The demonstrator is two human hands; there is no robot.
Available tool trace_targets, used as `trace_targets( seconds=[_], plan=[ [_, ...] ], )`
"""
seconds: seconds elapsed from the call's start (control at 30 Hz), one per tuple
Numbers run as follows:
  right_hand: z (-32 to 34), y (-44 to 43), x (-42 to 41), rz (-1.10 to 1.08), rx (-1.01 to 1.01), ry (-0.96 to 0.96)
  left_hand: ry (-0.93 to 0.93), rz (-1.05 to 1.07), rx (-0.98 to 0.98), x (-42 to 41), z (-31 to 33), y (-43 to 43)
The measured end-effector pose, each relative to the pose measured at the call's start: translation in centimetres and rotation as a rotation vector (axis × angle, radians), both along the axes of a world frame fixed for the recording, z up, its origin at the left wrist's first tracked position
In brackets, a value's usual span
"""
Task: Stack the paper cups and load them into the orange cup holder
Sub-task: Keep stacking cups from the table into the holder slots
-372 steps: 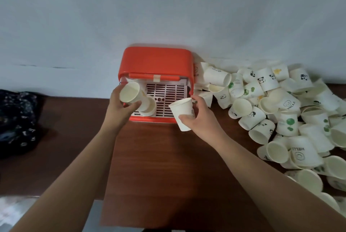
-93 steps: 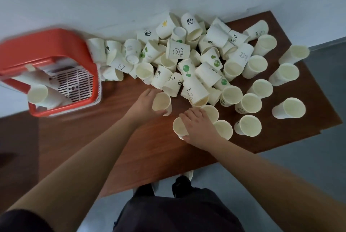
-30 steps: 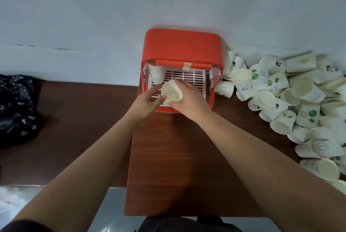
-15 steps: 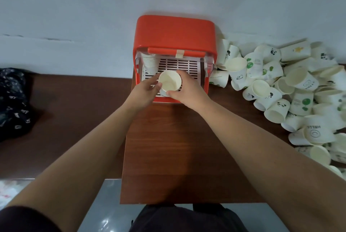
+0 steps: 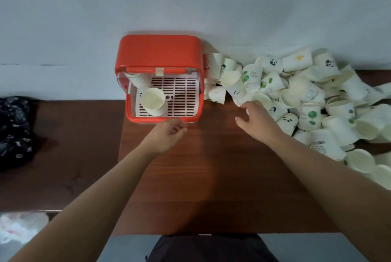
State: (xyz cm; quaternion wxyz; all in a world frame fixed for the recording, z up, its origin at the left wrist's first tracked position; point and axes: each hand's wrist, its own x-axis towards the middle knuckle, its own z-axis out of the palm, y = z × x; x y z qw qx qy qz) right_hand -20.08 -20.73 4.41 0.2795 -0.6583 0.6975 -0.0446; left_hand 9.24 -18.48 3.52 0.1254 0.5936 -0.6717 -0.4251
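Note:
The orange cup holder (image 5: 158,54) stands against the wall, its front open over a white slotted tray. A stack of paper cups (image 5: 152,101) lies inside on the tray's left half, mouth toward me. My left hand (image 5: 167,133) hovers just in front of the holder's front edge, fingers loosely curled and holding nothing. My right hand (image 5: 257,121) is spread at the near left edge of the loose paper cup pile (image 5: 304,101), fingertips by a panda-print cup (image 5: 237,92). It grips nothing.
The brown wooden table (image 5: 203,177) runs out to its front edge near my body. A dark patterned cloth (image 5: 12,130) lies at far left on a lower surface. A white plastic bag (image 5: 19,225) sits at bottom left. The wall is right behind the holder.
Both hands let go of the cup stack, which now lies in the holder. My left hand drew back to the front edge; my right hand moved right to the loose pile.

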Motion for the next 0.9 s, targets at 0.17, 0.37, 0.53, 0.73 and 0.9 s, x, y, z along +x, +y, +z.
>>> trace_targets(
  seconds=[0.17,0.37,0.53,0.73,0.9],
  plan=[
    [-0.5,-2.7,-5.9,0.013,-0.106,0.096,-0.05,-0.112,-0.117,-10.0,-0.2,-4.7],
    [-2.6,-4.9,-8.7,0.1,-0.1,0.152,-0.281,-0.05,-0.318,-17.0,-2.0,-11.0],
    [-5.1,-5.5,-9.2,0.097,-0.068,0.222,-0.396,-0.045,-0.123,-19.3,-2.7,-15.4],
    [-7.1,-5.4,-10.4,0.144,-0.088,0.225,-0.398,-0.163,-0.193,-19.3,-4.5,-15.6],
    [-6.2,-4.8,-10.5,0.15,-0.114,0.189,-0.182,-0.026,-0.253,-18.6,-4.0,-13.3]
  ],
)
